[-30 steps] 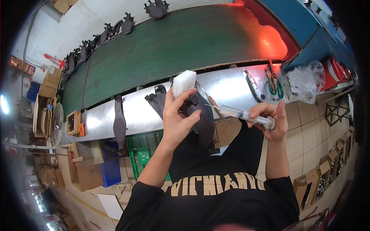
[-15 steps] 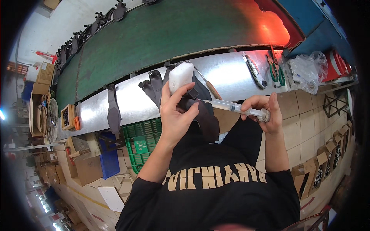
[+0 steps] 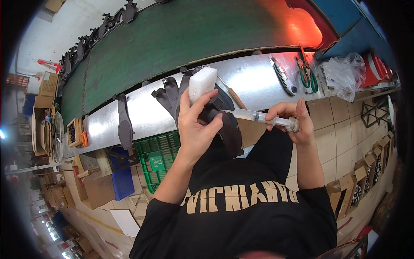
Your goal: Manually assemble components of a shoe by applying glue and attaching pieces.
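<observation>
Right of the frame's centre, I hold a clear plastic syringe (image 3: 252,115) in my right hand (image 3: 297,123), fingers curled around the plunger end and thumb raised away from it. Its tip points left and meets the edge of a dark, paddle-shaped piece (image 3: 231,137) at mid-frame; whether they touch, I can't tell. My left hand (image 3: 196,129) has its fingers closed around the lower end of a white block (image 3: 202,81), just above centre, the index lying across its front. The left thumb is spread from the index, its tip overlapping the dark piece. Just above the syringe, a wooden-handled tool (image 3: 236,98) lies on the metal bench (image 3: 254,73). More dark pieces (image 3: 125,127) rest on it toward the left. At upper right are a utility knife (image 3: 283,77), green-handled scissors (image 3: 308,78) and a clear plastic bag (image 3: 343,75). A green crate (image 3: 158,157) sits below the bench, left of my left forearm, and a dark green conveyor belt (image 3: 172,39) fills the upper frame.
</observation>
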### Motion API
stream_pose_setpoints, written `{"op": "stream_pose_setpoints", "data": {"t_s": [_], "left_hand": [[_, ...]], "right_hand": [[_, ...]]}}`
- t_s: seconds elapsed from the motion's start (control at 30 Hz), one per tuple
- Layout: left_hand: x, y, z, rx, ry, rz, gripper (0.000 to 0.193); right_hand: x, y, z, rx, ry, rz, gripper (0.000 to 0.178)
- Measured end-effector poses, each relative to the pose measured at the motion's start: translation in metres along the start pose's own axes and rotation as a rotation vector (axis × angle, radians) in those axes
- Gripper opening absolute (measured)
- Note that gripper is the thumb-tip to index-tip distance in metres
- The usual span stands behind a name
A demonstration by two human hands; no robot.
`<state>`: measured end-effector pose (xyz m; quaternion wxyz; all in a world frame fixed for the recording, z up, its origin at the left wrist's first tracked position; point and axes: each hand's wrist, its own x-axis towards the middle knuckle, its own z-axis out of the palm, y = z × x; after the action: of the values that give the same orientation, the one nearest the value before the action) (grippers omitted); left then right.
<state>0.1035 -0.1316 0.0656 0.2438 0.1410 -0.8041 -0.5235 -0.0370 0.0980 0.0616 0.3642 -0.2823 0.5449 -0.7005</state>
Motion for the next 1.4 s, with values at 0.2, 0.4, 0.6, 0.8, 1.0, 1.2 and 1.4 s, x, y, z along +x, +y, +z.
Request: {"op": "stream_pose_setpoints", "data": {"t_s": [0.2,0.4,0.6,0.8,1.0,1.2,1.4], "left_hand": [[0.0006,0.0015,0.0017,0.017,0.001,0.015,0.048],[0.0009,0.0021,0.0032,0.018,-0.004,0.022,0.048],[0.0015,-0.0017,0.0046,0.048,0.002,0.054,0.048],[0.0019,0.0054,0.0032,0.083,-0.016,0.032,0.049],[0.0017,-0.0032,0.0058,0.005,0.006,0.053,0.05],[0.0014,0.0018,0.004,0.021,0.003,0.02,0.051],[0.0015,-0.0024,0.0043,0.018,0.015,0.049,0.05]], "right_hand": [[0.0002,-0.0002,-0.0016,-0.005,-0.003,-0.023,0.083],[-0.0009,-0.0039,0.0022,-0.014,-0.025,-0.022,0.082],[0.0002,0.0,0.0048,-0.064,0.044,-0.021,0.087],[-0.0011,-0.005,-0.0025,-0.023,-0.037,-0.001,0.082],[-0.0025,-0.0043,0.0011,-0.025,-0.029,-0.028,0.083],[-0.002,-0.0006,-0.004,-0.02,-0.006,-0.019,0.083],[-0.003,-0.0031,-0.0004,-0.037,-0.008,-0.021,0.082]]}}
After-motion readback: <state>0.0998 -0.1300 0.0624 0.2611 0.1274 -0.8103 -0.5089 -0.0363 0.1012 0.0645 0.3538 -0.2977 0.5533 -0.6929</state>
